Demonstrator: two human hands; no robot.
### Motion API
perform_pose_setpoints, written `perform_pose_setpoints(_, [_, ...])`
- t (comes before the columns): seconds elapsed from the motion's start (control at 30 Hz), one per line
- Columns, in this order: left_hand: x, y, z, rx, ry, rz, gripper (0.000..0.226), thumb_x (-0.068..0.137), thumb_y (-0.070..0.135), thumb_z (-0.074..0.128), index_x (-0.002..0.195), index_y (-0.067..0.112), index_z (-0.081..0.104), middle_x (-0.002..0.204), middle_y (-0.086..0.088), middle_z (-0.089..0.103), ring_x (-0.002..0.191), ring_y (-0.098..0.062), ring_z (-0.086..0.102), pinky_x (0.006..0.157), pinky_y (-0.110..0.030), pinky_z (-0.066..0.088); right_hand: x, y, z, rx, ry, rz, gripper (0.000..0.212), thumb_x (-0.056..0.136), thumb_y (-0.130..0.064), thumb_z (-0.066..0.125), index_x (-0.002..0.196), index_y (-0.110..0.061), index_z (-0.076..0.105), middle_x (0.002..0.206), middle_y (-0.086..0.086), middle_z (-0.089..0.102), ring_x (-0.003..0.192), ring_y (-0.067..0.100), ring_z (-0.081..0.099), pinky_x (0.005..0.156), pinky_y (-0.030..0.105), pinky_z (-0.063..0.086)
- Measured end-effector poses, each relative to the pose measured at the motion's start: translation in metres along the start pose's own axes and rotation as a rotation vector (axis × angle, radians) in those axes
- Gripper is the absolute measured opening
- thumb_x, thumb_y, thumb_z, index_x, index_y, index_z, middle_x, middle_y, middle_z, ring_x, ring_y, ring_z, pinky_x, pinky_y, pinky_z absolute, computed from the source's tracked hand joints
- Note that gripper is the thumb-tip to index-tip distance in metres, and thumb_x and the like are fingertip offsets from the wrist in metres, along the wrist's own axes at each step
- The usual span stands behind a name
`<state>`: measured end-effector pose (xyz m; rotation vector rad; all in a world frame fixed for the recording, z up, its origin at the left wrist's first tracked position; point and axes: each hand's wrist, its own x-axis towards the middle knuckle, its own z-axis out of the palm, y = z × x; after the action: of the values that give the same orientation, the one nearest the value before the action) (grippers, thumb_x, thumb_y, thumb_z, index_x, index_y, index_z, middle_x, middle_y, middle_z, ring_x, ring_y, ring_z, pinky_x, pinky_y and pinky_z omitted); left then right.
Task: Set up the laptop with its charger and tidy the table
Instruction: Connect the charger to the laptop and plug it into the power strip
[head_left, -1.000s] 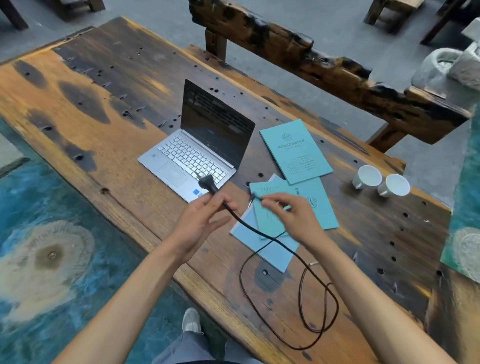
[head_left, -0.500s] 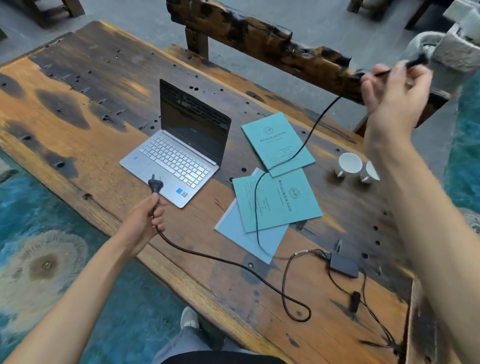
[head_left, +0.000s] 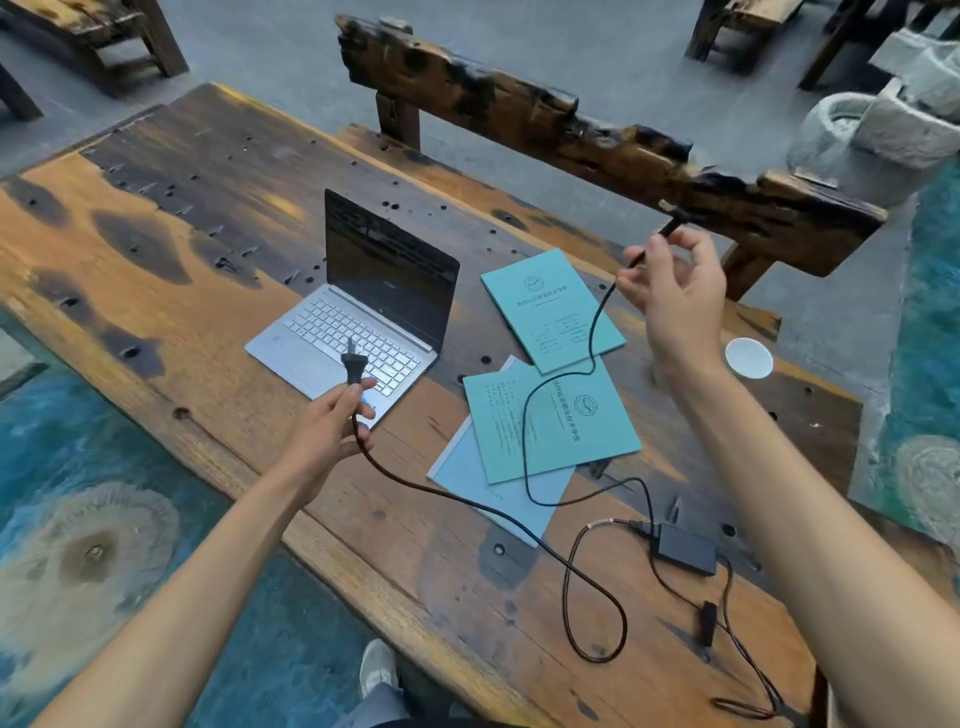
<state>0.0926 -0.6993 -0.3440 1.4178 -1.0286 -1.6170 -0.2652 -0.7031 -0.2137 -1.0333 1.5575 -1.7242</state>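
Above the table (head_left: 156, 291), left hand (head_left: 324, 434) gripping plug (head_left: 354, 366) over the open laptop (head_left: 363, 322), right hand (head_left: 675, 291) pinching cord (head_left: 597, 322) above booklets (head_left: 550, 415), adapter (head_left: 684, 548) near the front edge, bare wood left of laptop.

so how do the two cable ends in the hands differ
The wall plug in the left hand is chunky with metal prongs pointing up; the laptop connector in the right hand is a slim tip. The plug's cable is thicker and sits above the laptop keyboard; the connector's cable is thinner and held higher, over the booklets. Both are black and run to the power brick.
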Motion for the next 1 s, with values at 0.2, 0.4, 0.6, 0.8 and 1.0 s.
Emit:
perform_pose_setpoints(0.2, [0.005,0.013,0.02,0.064,-0.02,0.064,0.024,0.103,0.037,0.052,0.107,0.02,0.07,0.098,0.007,0.066,0.063,-0.012,0.057,0.069,-0.033,0.057,-0.007,0.02,0.005,0.016,-0.052,0.057,0.005,0.106,-0.022,0.053,0.104,-0.024,0.057,0.094,0.004,0.073,0.079,0.014,0.069,0.074,0.027,0.06])
perform_pose_setpoints(0.4, [0.016,0.012,0.026,0.129,0.02,0.045,0.019,0.105,0.028,0.049,0.117,0.018,0.061,0.091,-0.003,0.072,0.059,-0.013,0.056,0.062,-0.033,0.055,-0.022,0.054,0.015,-0.01,-0.182,0.265,0.011,0.101,-0.024,0.06,0.11,-0.03,0.059,0.08,0.002,0.077,0.062,0.011,0.065,0.063,0.023,0.058])
perform_pose_setpoints(0.6, [0.04,-0.002,-0.004,0.215,0.044,-0.032,0.02,0.104,0.017,0.051,0.115,0.005,0.064,0.102,-0.005,0.068,0.06,-0.011,0.057,0.064,-0.037,0.059,-0.037,0.107,0.054,-0.081,-0.325,0.404,0.005,0.103,-0.037,0.058,0.106,-0.033,0.058,0.065,-0.002,0.071,0.046,0.009,0.054,0.045,0.021,0.046])
perform_pose_setpoints(0.8, [0.103,-0.01,-0.039,0.355,0.129,-0.11,0.011,0.095,0.011,0.054,0.09,0.011,0.063,0.081,-0.007,0.055,0.055,-0.016,0.043,0.049,-0.032,0.047,-0.04,0.166,0.112,-0.169,-0.349,0.514,0.007,0.101,-0.04,0.059,0.097,-0.035,0.062,0.075,0.004,0.074,0.048,0.009,0.058,0.048,0.022,0.05])
perform_pose_setpoints(1.0, [0.176,-0.023,-0.059,0.592,-0.005,-0.092,0.023,0.097,0.028,0.063,0.085,0.01,0.06,0.078,-0.004,0.061,0.056,-0.01,0.059,0.066,-0.042,0.062,-0.028,0.235,0.167,-0.087,-0.103,0.76,0.008,0.096,-0.03,0.069,0.095,-0.024,0.073,0.085,0.004,0.07,0.059,0.005,0.065,0.066,0.021,0.056])
